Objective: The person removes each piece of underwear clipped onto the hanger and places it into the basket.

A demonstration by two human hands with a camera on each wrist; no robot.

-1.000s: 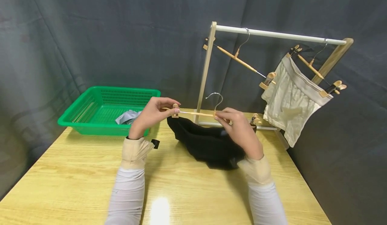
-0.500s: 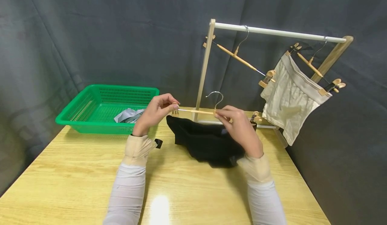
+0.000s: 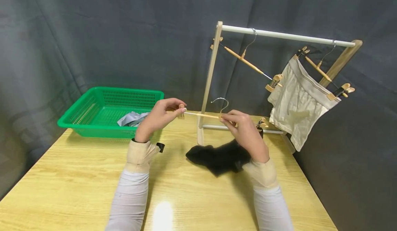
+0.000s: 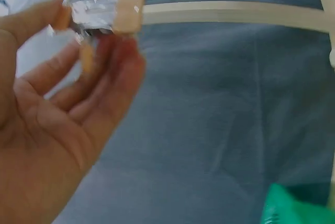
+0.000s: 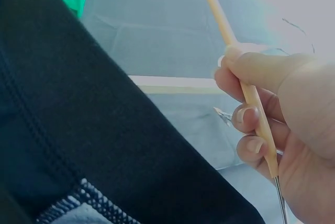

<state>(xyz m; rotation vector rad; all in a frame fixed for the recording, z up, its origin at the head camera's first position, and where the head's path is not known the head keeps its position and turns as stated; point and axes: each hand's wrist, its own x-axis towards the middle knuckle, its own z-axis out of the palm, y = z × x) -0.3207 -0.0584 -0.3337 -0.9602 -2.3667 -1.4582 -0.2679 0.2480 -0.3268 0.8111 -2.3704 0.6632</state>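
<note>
My left hand (image 3: 159,120) pinches the wooden clip (image 4: 128,10) at the left end of a clip hanger (image 3: 206,116). No cloth shows in that clip. My right hand (image 3: 245,134) grips the hanger's wooden bar (image 5: 256,111) near the base of its metal hook. Below the bar, a black garment (image 3: 217,157) sags at its left side onto or close above the table. Its right corner reaches up to the hanger's right clip (image 3: 263,122), partly behind my right hand. A dark waistband (image 5: 104,109) crosses the right wrist view.
A green basket (image 3: 105,132) with a grey-blue cloth (image 3: 131,118) stands at the left. A small rack (image 3: 210,72) at the back right bears a bare clip hanger (image 3: 245,60) and clipped pale shorts (image 3: 299,100). Grey curtain surrounds the wooden table (image 3: 93,186).
The black garment's left corner has come out of the left clip and dropped down toward the table. Both hands have kept nearly the same place on the hanger.
</note>
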